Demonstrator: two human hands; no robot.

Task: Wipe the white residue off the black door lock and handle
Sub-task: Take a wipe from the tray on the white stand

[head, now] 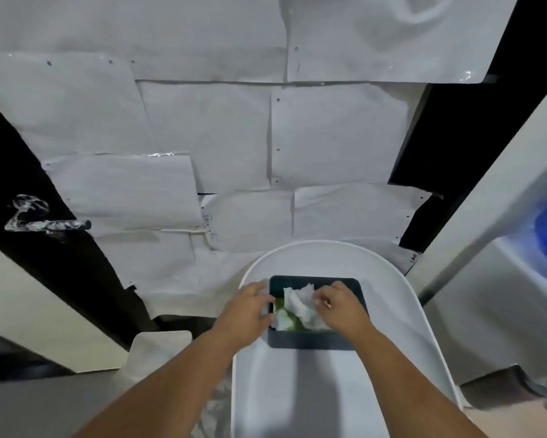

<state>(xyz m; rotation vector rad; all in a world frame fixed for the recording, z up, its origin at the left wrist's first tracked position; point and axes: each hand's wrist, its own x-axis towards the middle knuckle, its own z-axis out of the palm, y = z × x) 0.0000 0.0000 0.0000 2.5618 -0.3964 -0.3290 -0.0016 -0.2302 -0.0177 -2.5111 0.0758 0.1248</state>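
far left on the black door, the handle [49, 225] and lock [28, 203] carry white residue, well apart from the left hand [250, 306] gripping the dark tray [313, 339] rim and the right hand [340, 306] pinching a white wipe [299, 303], likely light, limp, best bunched.

A white rounded desk [392, 311] carries the things, its curved far edge close to the paper-covered door. A dark rectangular tray [313, 339] sits directly on the desk, near that far edge and roughly centred across it. Inside the tray lie a crumpled white tissue [300, 303] and something green [289, 320] beneath the tissue.
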